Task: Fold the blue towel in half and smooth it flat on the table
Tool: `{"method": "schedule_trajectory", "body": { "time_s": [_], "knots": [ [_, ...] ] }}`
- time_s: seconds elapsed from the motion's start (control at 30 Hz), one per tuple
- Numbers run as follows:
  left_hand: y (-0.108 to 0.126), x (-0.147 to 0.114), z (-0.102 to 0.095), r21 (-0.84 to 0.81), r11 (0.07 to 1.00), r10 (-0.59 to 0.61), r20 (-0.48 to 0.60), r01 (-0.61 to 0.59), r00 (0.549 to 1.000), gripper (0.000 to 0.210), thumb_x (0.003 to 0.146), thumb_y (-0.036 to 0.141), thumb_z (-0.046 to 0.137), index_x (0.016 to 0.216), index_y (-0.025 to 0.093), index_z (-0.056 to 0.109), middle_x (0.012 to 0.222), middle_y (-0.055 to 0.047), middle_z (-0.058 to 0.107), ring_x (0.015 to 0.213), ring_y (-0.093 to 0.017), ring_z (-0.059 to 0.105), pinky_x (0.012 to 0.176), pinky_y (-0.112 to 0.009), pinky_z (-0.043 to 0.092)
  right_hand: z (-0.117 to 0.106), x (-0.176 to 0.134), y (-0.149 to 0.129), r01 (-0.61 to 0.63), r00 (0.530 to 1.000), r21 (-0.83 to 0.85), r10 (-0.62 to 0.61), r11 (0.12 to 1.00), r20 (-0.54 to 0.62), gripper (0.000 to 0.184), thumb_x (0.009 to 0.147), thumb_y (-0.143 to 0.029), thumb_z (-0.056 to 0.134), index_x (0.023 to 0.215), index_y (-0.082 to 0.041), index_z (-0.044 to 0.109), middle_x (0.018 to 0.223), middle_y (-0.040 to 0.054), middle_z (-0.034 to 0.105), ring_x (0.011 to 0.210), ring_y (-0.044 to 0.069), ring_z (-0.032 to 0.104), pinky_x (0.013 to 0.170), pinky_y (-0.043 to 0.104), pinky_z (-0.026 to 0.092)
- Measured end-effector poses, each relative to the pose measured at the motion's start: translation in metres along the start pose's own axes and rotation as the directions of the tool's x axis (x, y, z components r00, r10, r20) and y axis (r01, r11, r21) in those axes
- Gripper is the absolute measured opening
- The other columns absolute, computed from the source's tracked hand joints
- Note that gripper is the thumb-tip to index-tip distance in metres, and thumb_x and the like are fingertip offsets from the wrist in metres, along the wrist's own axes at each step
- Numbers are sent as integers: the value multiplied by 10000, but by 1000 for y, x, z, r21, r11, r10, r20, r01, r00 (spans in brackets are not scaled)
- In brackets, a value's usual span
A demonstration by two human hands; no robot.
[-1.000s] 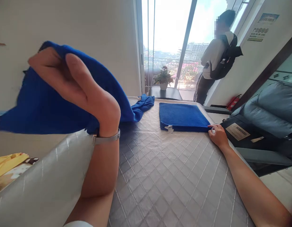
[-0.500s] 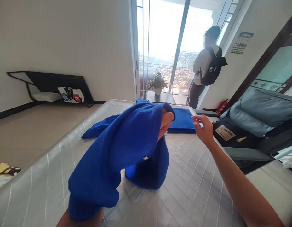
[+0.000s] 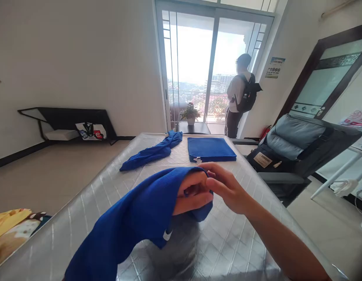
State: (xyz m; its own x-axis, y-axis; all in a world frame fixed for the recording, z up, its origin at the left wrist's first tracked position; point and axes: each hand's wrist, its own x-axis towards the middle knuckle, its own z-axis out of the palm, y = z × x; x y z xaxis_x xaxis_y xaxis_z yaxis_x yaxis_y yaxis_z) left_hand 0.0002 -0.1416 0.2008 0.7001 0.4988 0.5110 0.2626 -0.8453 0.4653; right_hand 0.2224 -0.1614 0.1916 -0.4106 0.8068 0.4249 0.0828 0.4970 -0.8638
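Note:
A blue towel is draped over my left forearm and the back of my left hand, with a small white tag hanging at its lower edge. The left fingers are curled and hold the towel from beneath. At its far edge my right hand meets the left one, thumb and fingertips closed on the hem. Further off on the table, a neat stack of folded blue towels lies to the right. Another blue towel lies crumpled and stretched out left of that stack.
A silvery quilted cover spreads over the table. To the right stands a grey recliner; a person with a backpack is by the glass door. A potted plant stands beyond the far edge. Patterned fabric lies at lower left.
My right hand has come left and inward to the towel's edge at my left hand. Both hands sit lower and nearer, and the view has tilted up, exposing the stack and the crumpled towel.

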Motion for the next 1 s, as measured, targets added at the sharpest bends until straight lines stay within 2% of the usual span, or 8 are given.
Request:
{"method": "schedule_trajectory", "body": {
  "time_s": [0.1, 0.27, 0.4, 0.53, 0.6, 0.73, 0.9, 1.0],
  "knots": [
    [21, 2, -6, -95, 995, -31, -41, 27, 999, 256, 1024, 398, 529, 828, 256, 612, 691, 24, 617, 627, -161, 585, 595, -294, 512, 13, 4, -14, -26, 999, 4, 27, 1000, -32, 447, 981, -632, 604, 1201, -260, 718, 919, 7, 708, 793, 169, 633, 700, 297, 540],
    [42, -15, -9, -119, 992, -69, -192, 46, 979, 184, 1024, 388, 530, 966, 258, 645, 688, 19, 664, 573, -166, 625, 581, -324, 541, 27, 6, -33, 153, 968, -164, -181, 975, -175, 326, 998, -547, 602, 967, -256, 746, 922, 10, 646, 825, 167, 588, 750, 303, 500],
    [34, -21, -19, -4, 1000, -27, -410, 27, 912, 351, 967, 391, 658, 1294, 294, 574, 764, 34, 697, 625, -166, 657, 637, -322, 576, 15, 5, -32, 140, 923, -284, -228, 949, -309, 294, 1012, -480, 554, 895, -253, 699, 807, -14, 551, 723, 158, 506, 644, 287, 433],
    [10, -15, -34, 250, 955, -7, -523, 162, 852, 536, 938, 446, 710, 1419, 292, 528, 885, 26, 702, 793, -169, 694, 770, -320, 600, -8, 5, -27, 98, 890, -334, -233, 937, -393, 285, 1012, -434, 513, 844, -254, 656, 725, -30, 485, 668, 157, 438, 600, 278, 386],
    [-2, -11, -37, 373, 904, 6, -501, 209, 866, 426, 961, 464, 680, 1338, 275, 614, 974, -7, 709, 921, -191, 704, 852, -343, 600, -15, 7, -24, 103, 886, -362, -251, 926, -390, 284, 1012, -413, 501, 816, -259, 637, 705, -29, 469, 655, 160, 428, 596, 282, 380],
    [-17, -4, -30, 461, 882, 80, -342, 93, 936, 374, 993, 458, 645, 1308, 257, 654, 1242, -82, 701, 1163, -242, 676, 1014, -406, 566, -19, 13, -19, 143, 908, -413, -285, 900, -306, 255, 997, -354, 513, 776, -259, 599, 750, -18, 506, 697, 171, 472, 652, 308, 407],
    [-23, 3, -13, 310, 950, 27, 7, -28, 1000, 469, 1015, 480, 602, 1440, 283, 579, 1425, -80, 658, 1311, -258, 629, 1124, -422, 505, -12, 17, -15, 199, 935, -400, -296, 895, -197, 245, 1005, -318, 488, 796, -258, 603, 880, 19, 585, 835, 206, 551, 767, 358, 470],
    [-20, 6, -10, 172, 984, 18, 91, -33, 996, 458, 1029, 467, 574, 1444, 273, 581, 1458, -80, 643, 1322, -250, 626, 1105, -389, 514, -7, 16, -17, 227, 946, -402, -298, 887, -124, 243, 1010, -331, 506, 819, -260, 639, 966, 42, 608, 920, 226, 580, 813, 381, 498]
  ]
}}
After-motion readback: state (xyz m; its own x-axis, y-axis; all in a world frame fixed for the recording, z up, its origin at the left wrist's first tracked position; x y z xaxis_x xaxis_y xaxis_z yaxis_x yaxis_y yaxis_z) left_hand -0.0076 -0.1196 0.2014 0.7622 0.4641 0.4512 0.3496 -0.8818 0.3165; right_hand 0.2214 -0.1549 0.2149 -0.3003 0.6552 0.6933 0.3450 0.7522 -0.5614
